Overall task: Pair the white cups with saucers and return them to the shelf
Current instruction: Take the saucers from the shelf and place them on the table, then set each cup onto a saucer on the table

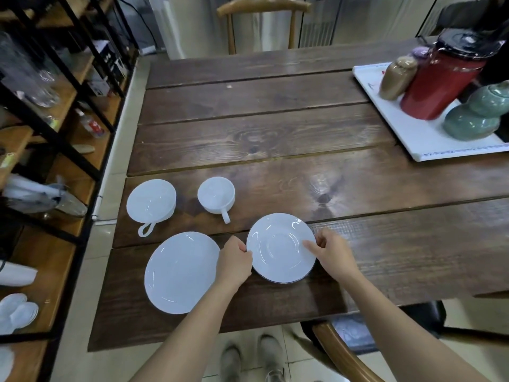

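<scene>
Two white cups stand on the dark wooden table (275,133): a wide cup (151,201) at the left with its handle toward me, and a smaller cup (216,195) to its right. In front of them lie a larger saucer (180,272) and a smaller saucer (279,248). My left hand (235,260) grips the smaller saucer's left rim. My right hand (329,253) holds its right rim, with the thumb on the top. Whether the saucer rests on the table or is slightly raised, I cannot tell.
A black-framed wooden shelf (68,150) with glassware and white dishes runs along the left. A white tray (429,139) at the table's far right carries a red thermos (440,78) and green jars (473,119). Wooden chairs stand at the far end (261,12) and near right (338,351).
</scene>
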The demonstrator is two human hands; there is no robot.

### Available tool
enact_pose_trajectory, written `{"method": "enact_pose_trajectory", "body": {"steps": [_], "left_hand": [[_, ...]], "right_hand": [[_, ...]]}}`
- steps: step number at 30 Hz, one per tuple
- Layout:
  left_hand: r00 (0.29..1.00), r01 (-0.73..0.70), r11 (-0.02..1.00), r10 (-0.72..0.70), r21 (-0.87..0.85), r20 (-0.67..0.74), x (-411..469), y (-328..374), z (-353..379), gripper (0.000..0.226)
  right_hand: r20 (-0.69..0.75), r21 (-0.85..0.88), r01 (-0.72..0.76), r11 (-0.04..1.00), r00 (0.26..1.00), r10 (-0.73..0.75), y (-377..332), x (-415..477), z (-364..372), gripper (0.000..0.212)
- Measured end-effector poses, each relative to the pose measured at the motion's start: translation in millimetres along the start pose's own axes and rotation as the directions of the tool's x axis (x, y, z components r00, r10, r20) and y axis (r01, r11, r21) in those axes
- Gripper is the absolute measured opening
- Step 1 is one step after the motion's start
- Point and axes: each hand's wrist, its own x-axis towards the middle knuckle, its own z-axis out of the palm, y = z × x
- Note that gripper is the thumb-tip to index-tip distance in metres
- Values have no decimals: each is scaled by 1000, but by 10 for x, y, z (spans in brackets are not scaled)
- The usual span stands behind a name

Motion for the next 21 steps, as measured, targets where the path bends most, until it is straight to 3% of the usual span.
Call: {"method": "enact_pose_trajectory", "body": {"steps": [7, 10, 13, 17, 21], "left_hand": [[1000, 8, 999, -9, 38, 7, 11, -2, -35, 4], [999, -33, 995, 34, 95, -8, 49, 2, -118, 8], [991, -95, 989, 105, 114, -80, 77, 30, -249, 11], [971, -125, 988, 141, 95, -191, 115, 61, -463, 16], [954, -135, 986, 156, 98, -257, 269, 41, -670, 46]], "right_hand": [[35, -104, -10, 994, 999, 14, -9, 43, -23, 34], [-55, -191, -51, 980, 998, 41, -105, 82, -79, 36], [-103, -139, -16, 990, 995, 2, -278, 156, -134, 35], [9, -75, 129, 989, 992, -129, -581, 293, -83, 41], [166, 54, 195, 979, 965, -201, -961, 418, 59, 55]]}}
